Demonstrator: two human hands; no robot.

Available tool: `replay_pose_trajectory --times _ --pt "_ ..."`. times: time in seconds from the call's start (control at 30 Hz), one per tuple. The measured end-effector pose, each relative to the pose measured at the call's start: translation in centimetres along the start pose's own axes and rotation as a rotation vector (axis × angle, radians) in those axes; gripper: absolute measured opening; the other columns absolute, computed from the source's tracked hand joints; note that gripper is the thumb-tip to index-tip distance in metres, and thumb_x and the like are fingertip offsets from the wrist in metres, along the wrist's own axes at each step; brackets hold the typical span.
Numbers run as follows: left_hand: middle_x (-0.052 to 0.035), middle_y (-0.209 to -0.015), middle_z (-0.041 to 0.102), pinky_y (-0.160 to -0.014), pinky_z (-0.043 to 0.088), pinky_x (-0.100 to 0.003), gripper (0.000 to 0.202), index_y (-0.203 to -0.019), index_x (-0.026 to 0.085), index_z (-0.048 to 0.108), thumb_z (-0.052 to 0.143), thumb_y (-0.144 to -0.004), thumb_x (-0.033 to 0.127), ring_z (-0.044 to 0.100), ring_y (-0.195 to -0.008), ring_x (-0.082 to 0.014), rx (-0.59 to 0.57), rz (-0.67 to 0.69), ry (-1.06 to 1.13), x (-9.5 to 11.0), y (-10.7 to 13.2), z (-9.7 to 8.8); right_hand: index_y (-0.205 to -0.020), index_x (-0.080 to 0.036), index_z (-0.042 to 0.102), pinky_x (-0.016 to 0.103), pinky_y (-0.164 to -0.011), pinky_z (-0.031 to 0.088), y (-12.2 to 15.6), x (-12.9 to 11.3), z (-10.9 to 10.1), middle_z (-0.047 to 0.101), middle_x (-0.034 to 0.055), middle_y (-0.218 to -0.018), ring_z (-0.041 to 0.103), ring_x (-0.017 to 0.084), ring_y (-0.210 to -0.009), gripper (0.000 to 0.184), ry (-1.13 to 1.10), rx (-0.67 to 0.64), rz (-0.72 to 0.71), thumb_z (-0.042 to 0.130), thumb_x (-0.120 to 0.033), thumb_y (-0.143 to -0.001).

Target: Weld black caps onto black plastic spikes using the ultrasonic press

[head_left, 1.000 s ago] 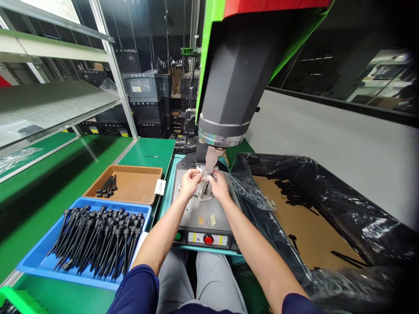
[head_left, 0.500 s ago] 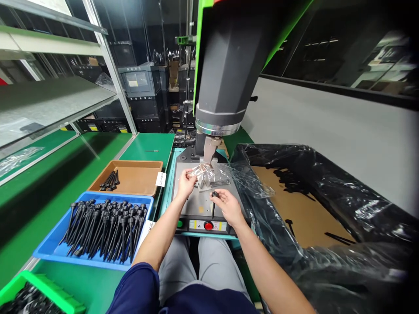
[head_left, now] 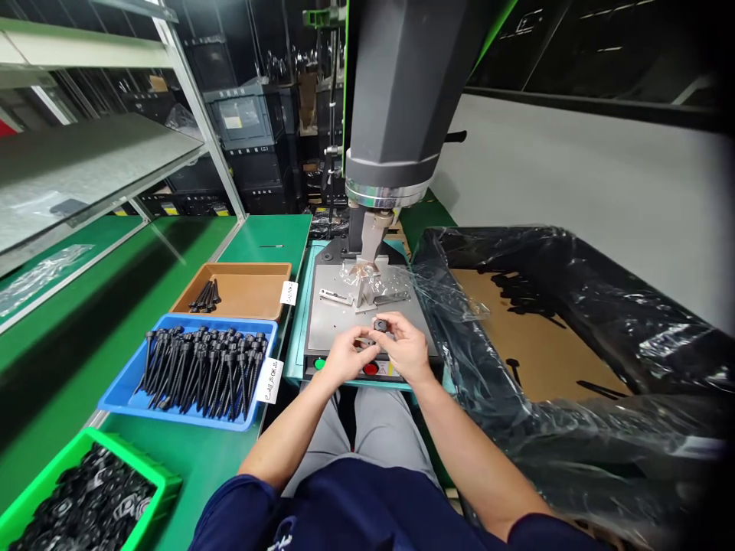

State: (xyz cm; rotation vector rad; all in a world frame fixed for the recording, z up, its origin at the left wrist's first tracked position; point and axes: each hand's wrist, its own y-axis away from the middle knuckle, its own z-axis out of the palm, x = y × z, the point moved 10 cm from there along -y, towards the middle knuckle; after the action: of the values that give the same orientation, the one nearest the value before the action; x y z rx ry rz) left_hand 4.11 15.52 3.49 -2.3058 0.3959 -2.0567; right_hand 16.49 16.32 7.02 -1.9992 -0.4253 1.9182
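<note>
Both hands, left hand point(head_left: 344, 358) and right hand point(head_left: 405, 346), pinch one black pin point(head_left: 380, 327), head pointing up; shaft's hidden, axis unclear.

A factory assembly station: a press machine point(head_left: 396, 115), green workbench point(head_left: 115, 283), and parts trays point(head_left: 123, 394).

Both my forearms reached forward from my lap and angled inward, so that my hands met close together in front of me. My left hand point(head_left: 343, 358) lay palm down with its fingers point(head_left: 363, 342) curled toward the right one, touching or nearly touching it. My right hand point(head_left: 406, 349) was cupped, its thumb and fingertips point(head_left: 388, 324) pinched together at the top, wrist bent slightly inward.
</note>
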Motion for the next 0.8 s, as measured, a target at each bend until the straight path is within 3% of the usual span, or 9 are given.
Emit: replay_pose_trajectory --times 0.13,0.27,0.37,0.5,0.63,0.73,0.8 --pt "0.0007 -0.065 0.057 -0.058 0.039 -0.024 0.02 -0.073 0.016 0.061 0.069 -0.078 0.034 0.048 -0.059 -0.0113 0.033 0.001 -0.149 0.8 2.0 -0.7 -0.099 -0.019 0.065 0.035 -0.07 0.056 1.1 2.1 0.7 0.069 0.0051 -0.085 0.065 0.019 -0.073 0.041 -0.161 0.018 0.19 0.079 -0.045 -0.07" --pt "0.0015 -0.067 0.058 -0.058 0.038 -0.023 0.021 -0.078 0.016 0.065 0.067 -0.079 0.037 0.048 -0.06 -0.0111 0.048 -0.075 -0.206 1.2 5.1 -3.8 -0.108 -0.022 0.064 0.035 -0.071 0.058 2.2 2.1 1.7 0.069 0.0069 -0.099 0.067 0.022 -0.088 0.048 -0.263 -0.081 0.255 0.081 -0.042 -0.068" --pt "-0.0007 -0.074 0.062 -0.063 0.042 -0.023 0.017 -0.083 0.015 0.067 0.064 -0.08 0.032 0.053 -0.067 -0.0121 0.204 -0.11 -0.264 2.3 8.3 -9.0 -0.105 -0.021 0.066 0.032 -0.065 0.058 2.7 2.9 1.6 0.07 0.0065 -0.093 0.067 0.02 -0.082 0.044 -0.326 -0.094 0.323 0.082 -0.043 -0.069" --pt "-0.0038 -0.087 0.066 -0.071 0.045 -0.024 0.016 -0.088 0.016 0.069 0.061 -0.081 0.028 0.058 -0.077 -0.0137 0.488 -0.126 -0.49 4.4 13.5 -18.0 -0.093 -0.019 0.069 0.027 -0.057 0.057 3.8 4.9 2.1 0.07 0.0053 -0.08 0.067 0.017 -0.068 0.041 -0.342 -0.113 0.44 0.085 -0.045 -0.065" --pt "-0.0049 -0.093 0.07 -0.077 0.048 -0.027 0.02 -0.095 0.017 0.072 0.06 -0.081 0.025 0.062 -0.081 -0.016 0.737 -0.324 -0.789 4.5 18.6 -27.1 -0.088 -0.017 0.069 0.025 -0.053 0.056 4.9 5.7 2.8 0.07 0.0047 -0.075 0.066 0.016 -0.062 0.046 -0.351 -0.124 0.513 0.087 -0.047 -0.059" --pt "-0.0068 -0.098 0.073 -0.084 0.048 -0.03 0.023 -0.099 0.017 0.074 0.058 -0.084 0.026 0.065 -0.089 -0.0198 0.802 -0.527 -0.978 3.2 21.0 -32.2 -0.088 -0.017 0.069 0.023 -0.053 0.056 5.3 5.8 3.1 0.07 0.0045 -0.076 0.066 0.015 -0.062 0.049 -0.362 -0.126 0.554 0.089 -0.049 -0.056" --pt "-0.0084 -0.102 0.073 -0.086 0.048 -0.031 0.025 -0.102 0.017 0.073 0.057 -0.085 0.026 0.066 -0.094 -0.0219 0.769 -0.657 -1.071 1.7 21.7 -34.1 -0.087 -0.017 0.07 0.023 -0.054 0.057 5.5 5.9 3.1 0.07 0.0047 -0.076 0.066 0.015 -0.063 0.049 -0.364 -0.135 0.565 0.089 -0.049 -0.055"
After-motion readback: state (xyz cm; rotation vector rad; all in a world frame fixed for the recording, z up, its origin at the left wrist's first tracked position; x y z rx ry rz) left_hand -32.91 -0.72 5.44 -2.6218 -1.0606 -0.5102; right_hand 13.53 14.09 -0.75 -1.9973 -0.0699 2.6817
